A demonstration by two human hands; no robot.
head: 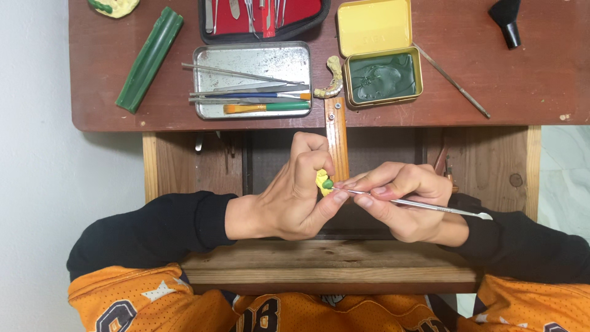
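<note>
My left hand (289,197) is closed around a small yellow model piece with a green wax blob (324,182), held against the end of a narrow wooden peg (337,144) that juts out from the desk. My right hand (402,200) grips a thin metal carving tool (424,206) like a pen. Its tip touches the yellow and green piece. Most of the piece is hidden by my left fingers.
On the brown desk (522,80) lie a metal tray (252,61) with tools and brushes, an open yellow tin of green wax (382,77), a green wax stick (150,58), a red instrument case (264,15), a pale dental cast (332,80) and a loose metal probe (452,80).
</note>
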